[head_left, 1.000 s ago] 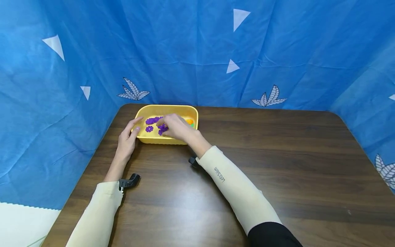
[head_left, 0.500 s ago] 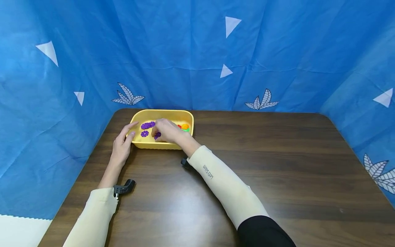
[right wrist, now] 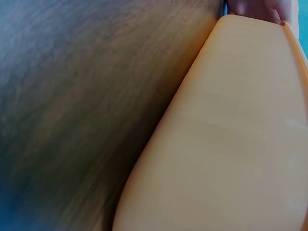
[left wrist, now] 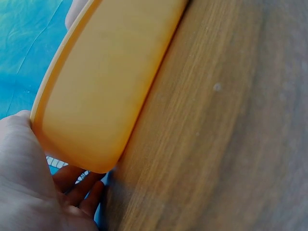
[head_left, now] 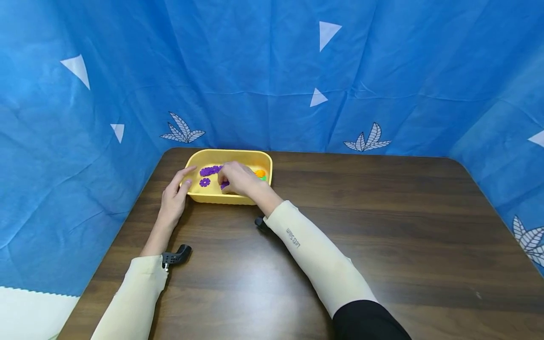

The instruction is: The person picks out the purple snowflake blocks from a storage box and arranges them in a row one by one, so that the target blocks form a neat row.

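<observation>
A yellow plastic tray (head_left: 221, 199) sits at the back left of the table. My left hand (head_left: 173, 198) holds its left end; in the left wrist view the thumb lies at the tray's rim (left wrist: 50, 72) and the other fingers bend behind the end wall. Inside the tray, my right hand (head_left: 240, 178) reaches down with curled fingers and pinches a purple flower-shaped plastic piece (head_left: 224, 185), mostly covered by the fingers. A single purple flower piece (head_left: 205, 182) lies to its left, below a row of overlapping purple pieces (head_left: 210, 171). Tray wall blocks the right fingers in the right wrist view.
Orange pieces (head_left: 260, 173) and a green piece (head_left: 263, 178) lie at the tray's right end. The brown wooden table (head_left: 361, 226) stretches right and toward me. A blue cloth (head_left: 255, 71) hangs behind its back edge.
My right fingers have closed in on the purple pieces near them, so less purple shows there. The left hand stays at the tray's end. The head view has shifted slightly.
</observation>
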`<state>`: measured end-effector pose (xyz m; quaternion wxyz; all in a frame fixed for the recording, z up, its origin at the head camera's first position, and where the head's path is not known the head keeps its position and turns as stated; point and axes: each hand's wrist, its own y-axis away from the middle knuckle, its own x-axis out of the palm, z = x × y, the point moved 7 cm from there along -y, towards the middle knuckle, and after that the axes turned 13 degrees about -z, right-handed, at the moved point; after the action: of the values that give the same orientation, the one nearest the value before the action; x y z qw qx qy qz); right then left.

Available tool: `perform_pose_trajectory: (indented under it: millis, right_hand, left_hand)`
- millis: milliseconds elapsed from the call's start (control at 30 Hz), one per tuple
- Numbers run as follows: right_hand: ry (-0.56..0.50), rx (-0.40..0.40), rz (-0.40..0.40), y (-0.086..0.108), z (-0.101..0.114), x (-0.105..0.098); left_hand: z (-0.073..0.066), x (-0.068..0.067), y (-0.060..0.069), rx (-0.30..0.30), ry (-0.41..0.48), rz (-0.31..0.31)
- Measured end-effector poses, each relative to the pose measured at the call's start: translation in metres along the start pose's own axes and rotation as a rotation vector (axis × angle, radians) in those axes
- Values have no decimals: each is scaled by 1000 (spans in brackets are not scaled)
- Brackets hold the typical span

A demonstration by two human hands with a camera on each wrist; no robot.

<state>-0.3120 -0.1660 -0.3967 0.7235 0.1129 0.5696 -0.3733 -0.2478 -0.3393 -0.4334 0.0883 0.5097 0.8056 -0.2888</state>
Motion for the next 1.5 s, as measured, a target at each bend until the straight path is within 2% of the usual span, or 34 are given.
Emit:
perform_pose_trajectory:
  millis: [167, 400, 733, 967, 1200, 1333, 1500]
  right_hand:
    - [-57, 48, -18, 3, -7, -1]
    - [-141, 73, -56, 7, -14, -4]
    - [-318, 132, -119, 15, -18, -18]
    - [-391, 164, -251, 29, -24, -43]
    - [-470, 238, -435, 50, -43, -70]
    - [-513, 291, -494, 61, -53, -78]
    - [-503, 335, -553, 71, -64, -90]
  left_hand:
    - [1, 2, 0, -3, 0, -4]
    - [3, 5, 1, 0, 5, 4]
    - [4, 5, 1, 1, -4, -5]
    - [3, 6, 2, -7, 0, -3]
    - [0, 5, 0, 3, 0, 2]
    - [-1, 2, -1, 4, -8, 5]
    - [-2, 1, 0, -3, -12, 9]
